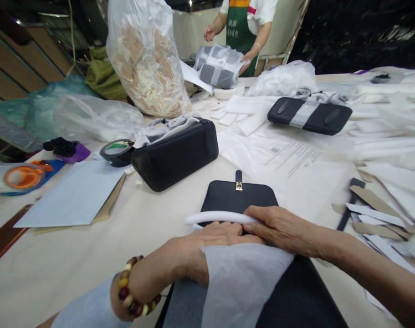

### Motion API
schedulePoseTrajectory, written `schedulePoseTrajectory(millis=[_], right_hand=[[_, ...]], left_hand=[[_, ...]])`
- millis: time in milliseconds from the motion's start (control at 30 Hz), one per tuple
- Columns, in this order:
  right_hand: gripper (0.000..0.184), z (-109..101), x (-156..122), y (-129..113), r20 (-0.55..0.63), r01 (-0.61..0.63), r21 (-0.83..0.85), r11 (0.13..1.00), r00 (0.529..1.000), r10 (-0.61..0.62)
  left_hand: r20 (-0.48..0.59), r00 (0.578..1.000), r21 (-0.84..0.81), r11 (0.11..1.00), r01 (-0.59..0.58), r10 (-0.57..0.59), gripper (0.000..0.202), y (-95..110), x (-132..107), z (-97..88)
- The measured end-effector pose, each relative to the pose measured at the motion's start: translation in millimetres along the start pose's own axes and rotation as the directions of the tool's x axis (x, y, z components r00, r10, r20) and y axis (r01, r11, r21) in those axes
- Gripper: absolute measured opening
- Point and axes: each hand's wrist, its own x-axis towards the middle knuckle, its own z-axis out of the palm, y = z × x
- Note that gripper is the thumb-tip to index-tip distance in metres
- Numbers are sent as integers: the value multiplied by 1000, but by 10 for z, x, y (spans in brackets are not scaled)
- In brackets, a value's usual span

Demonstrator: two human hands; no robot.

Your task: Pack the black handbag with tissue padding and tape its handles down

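In front of me lies a black handbag [303,296] with its flap [239,197] laid out away from me and a gold clasp [239,186] on the flap's strap. My right hand [282,228] pinches the end of a curved white foam strip [214,217] across the bag's opening. My left hand [207,241] is just below the strip, fingers closed and bent down at the opening; their tips and what they grip are hidden. White tissue paper [241,282] drapes over the bag by my left wrist, covering part of a grey panel [187,303].
Another black bag [176,155] stands ahead left, beside a tape roll [118,150] and papers [74,191]. A wrapped black bag [309,116] lies far right. Paper scraps [381,218] litter the right side. Across the table, a person in a green apron [241,32] handles a wrapped bundle [221,66].
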Motion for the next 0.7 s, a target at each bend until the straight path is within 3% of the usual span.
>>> schedulePoseTrajectory(millis=[100,233,300,433,533,600,700], right_hand=[[29,-20,-85,89,91,-13,108,994,996,3],[30,-35,-181,192,87,-3,285,959,996,-23],[31,-39,-162,198,84,28,310,950,995,-57],[27,-2,-38,150,-15,97,116,989,995,-95],[30,106,42,143,-139,108,-61,992,984,-115],[37,189,62,168,-165,98,-84,992,980,-111],[40,261,48,206,-185,114,-48,992,975,-121]], left_hand=[[24,998,138,989,50,-54,32,90,31,88],[-178,983,403,908,114,-44,35,229,16,257],[-222,975,460,878,129,-27,35,259,-9,334],[-334,942,532,830,169,22,31,234,-29,506],[-454,881,587,788,186,130,33,211,-19,617],[-490,856,580,795,178,166,34,219,-9,647],[-491,860,541,822,177,137,35,237,11,650]])
